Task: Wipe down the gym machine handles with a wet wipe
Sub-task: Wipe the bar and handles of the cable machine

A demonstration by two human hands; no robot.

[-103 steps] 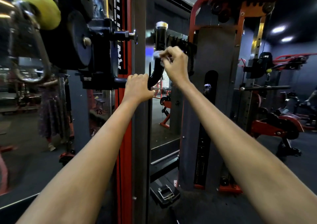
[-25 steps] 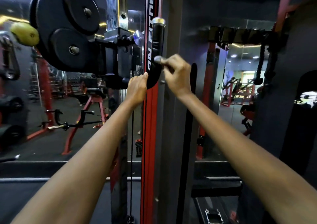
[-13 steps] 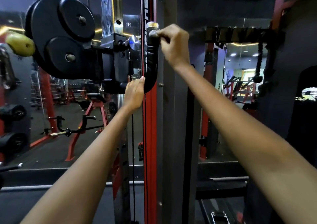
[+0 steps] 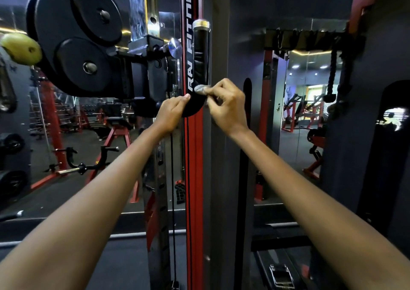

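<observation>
— Where is the handle sitting?

— It is standing up tall in front of the red post of the gym machine. Its long side is running up and down. The shiny cap is pointing up, and the bottom end is curving off to the left.

— What is the right hand doing?

— Its grip is pinching a small grey wet wipe between thumb and fingers. The wipe is touching the handle low down, right where the curve is starting.

— And the left hand?

— It is holding the curved bottom of the handle. Its grip is wrapping round that black part, just beside the wipe.

— Is there room to move?

— Yes. Above the wipe, the black part of the handle is showing bare all the way up to the cap. On the left, a silver knob is poking out close to the handle, and two black round weight plates are hanging farther left. On the right, a grey post is standing just behind the handle.
</observation>
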